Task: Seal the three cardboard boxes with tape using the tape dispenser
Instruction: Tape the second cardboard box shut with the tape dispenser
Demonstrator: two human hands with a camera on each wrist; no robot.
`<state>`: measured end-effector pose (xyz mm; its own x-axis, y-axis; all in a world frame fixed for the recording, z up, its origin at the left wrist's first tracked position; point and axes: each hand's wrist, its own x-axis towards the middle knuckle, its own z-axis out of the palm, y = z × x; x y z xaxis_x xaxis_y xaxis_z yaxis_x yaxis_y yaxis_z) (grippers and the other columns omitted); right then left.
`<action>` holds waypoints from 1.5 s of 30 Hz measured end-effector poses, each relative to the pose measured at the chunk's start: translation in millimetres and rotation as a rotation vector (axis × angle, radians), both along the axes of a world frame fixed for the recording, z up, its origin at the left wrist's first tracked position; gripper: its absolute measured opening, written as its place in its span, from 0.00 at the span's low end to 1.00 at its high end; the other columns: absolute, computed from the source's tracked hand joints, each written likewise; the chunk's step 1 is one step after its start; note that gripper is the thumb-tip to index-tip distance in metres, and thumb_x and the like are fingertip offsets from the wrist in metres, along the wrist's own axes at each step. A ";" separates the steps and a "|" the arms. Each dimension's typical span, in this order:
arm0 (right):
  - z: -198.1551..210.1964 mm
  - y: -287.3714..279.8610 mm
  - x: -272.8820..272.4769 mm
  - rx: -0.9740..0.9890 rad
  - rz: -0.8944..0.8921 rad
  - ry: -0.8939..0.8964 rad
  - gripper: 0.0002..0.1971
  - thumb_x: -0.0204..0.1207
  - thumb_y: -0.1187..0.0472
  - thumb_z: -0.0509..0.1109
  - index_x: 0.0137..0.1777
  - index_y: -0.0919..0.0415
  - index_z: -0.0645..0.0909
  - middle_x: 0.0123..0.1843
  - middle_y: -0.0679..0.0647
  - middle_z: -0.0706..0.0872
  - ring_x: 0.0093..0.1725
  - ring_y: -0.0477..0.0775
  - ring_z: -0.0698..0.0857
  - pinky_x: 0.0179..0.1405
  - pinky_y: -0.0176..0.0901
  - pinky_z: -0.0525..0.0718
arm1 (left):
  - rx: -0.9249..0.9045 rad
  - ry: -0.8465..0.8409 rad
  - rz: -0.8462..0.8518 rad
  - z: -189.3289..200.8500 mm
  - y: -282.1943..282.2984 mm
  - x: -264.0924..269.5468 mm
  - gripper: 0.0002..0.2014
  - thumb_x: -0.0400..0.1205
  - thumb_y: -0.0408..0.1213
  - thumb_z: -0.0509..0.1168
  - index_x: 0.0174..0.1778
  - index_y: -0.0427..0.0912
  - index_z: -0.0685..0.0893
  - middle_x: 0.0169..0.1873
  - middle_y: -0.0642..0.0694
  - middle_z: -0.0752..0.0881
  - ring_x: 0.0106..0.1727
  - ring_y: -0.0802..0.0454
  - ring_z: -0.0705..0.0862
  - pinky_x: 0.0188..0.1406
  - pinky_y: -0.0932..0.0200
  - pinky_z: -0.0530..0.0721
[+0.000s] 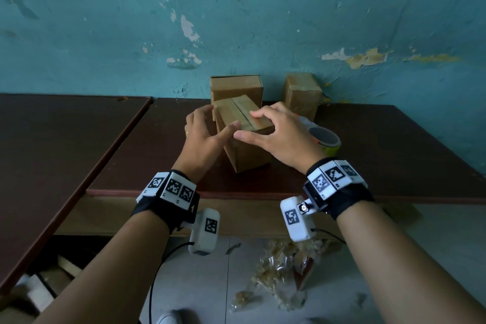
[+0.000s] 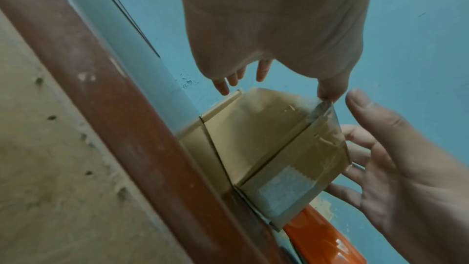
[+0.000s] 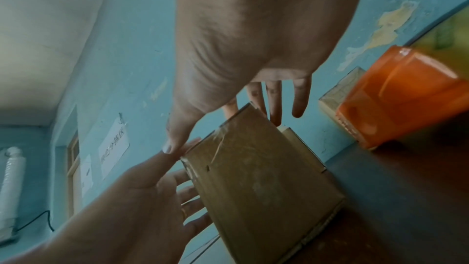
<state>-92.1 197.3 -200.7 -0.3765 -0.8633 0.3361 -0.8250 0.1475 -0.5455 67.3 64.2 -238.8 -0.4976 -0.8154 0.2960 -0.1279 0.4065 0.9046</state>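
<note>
The nearest cardboard box [image 1: 247,150] stands on end on the dark table [image 1: 394,155], with clear tape [image 2: 322,127] across its top seam. My left hand [image 1: 222,118] lies along the box's left side with straight fingers, its thumb on the taped near corner. My right hand [image 1: 246,125] rests on the top, fingers reaching over the far edge, its thumb [image 3: 175,144] touching the left thumb. Neither hand grips the box. Two more boxes stand at the wall, one behind [image 1: 236,88] and one to the right [image 1: 302,95]. The orange tape dispenser [image 1: 324,139] lies just right of my right hand.
A second dark table [image 1: 52,139] adjoins on the left, with a gap between the tops. The teal wall [image 1: 236,21] runs directly behind the boxes. Crumpled plastic wrap [image 1: 284,271] litters the floor below the front edge.
</note>
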 end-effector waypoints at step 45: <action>5.4 -0.8 -6.0 -0.033 -0.170 0.018 0.26 0.82 0.45 0.77 0.75 0.54 0.76 0.53 0.47 0.85 0.53 0.50 0.86 0.54 0.51 0.86 | 0.259 0.126 0.045 17.5 2.9 9.9 0.20 0.80 0.47 0.79 0.65 0.47 0.82 0.61 0.44 0.86 0.59 0.47 0.88 0.48 0.53 0.86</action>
